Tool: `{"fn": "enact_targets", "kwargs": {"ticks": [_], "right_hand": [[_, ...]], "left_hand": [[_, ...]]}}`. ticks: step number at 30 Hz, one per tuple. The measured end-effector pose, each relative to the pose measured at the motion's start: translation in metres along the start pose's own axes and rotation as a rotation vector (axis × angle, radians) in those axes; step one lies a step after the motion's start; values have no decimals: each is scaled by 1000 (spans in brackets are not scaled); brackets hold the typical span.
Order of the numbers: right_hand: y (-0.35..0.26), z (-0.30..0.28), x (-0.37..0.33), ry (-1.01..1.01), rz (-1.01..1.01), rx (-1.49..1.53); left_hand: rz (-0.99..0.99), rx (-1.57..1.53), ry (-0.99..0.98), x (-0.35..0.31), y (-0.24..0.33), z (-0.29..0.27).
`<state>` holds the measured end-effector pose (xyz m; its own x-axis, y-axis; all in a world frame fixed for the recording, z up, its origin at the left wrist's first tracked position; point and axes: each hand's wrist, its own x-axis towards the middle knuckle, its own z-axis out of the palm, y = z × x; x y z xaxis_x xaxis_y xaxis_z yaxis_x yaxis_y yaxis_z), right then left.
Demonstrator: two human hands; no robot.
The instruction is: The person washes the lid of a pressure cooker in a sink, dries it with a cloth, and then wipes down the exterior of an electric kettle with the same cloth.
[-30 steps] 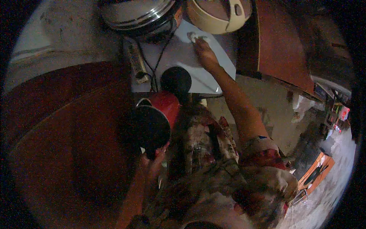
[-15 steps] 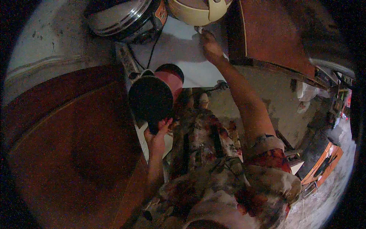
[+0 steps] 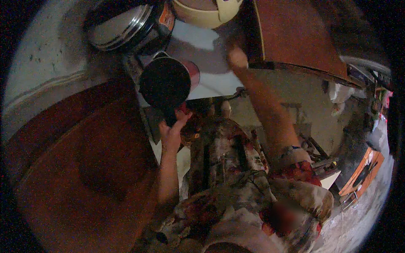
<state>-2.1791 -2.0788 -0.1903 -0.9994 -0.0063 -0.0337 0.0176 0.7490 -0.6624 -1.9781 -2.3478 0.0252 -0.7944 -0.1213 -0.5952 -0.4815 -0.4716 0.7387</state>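
We look down on our left hand [image 3: 171, 133], closed around the short dark handle of a round dark pan with a red outer wall [image 3: 165, 82], which we hold up over the near edge of the pale white desk [image 3: 213, 82]; the pan sits straight ahead of and above that hand, its handle running from the rim back toward us, so the long axis lies roughly front to back and the open dark mouth faces up at the camera. Our right hand [image 3: 237, 59] reaches further out, over the far part of the desk beside the edge of a reddish-brown wooden board [image 3: 295, 38]; it is blurred and we cannot tell whether it is open or gripping anything. The left hand is plainly the nearer one to the pan, in fact the only one touching it, while the right is well apart from it to the right. Beyond the pan stand a round steel-lidded cooker with a dark body [image 3: 122, 25] at the far left and a cream-coloured round plastic pot [image 3: 206, 10] at the far middle, both apart from the pan. To our left lies a broad reddish-brown wooden surface [image 3: 76, 160], and our patterned clothing fills the lower middle
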Motion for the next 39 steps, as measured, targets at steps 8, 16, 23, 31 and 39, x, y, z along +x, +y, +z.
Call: {"fn": "enact_targets", "kwargs": {"ticks": [8,16,23,31,39], "right_hand": [[-31,-5,-76,-20,-380,-123],[-27,-32,-23,-279,184,-433],[-4,-65,-176,-4,308,148],[-49,-66,-62,103,-384,-286],[-79,24,-149,-89,-269,-126]], "left_hand": [[53,292,-101,56,30,64],[86,191,-171,93,33,112],[259,524,-71,79,25,113],[255,308,377,25,-140,17],[296,516,735,109,-176,-108]]}}
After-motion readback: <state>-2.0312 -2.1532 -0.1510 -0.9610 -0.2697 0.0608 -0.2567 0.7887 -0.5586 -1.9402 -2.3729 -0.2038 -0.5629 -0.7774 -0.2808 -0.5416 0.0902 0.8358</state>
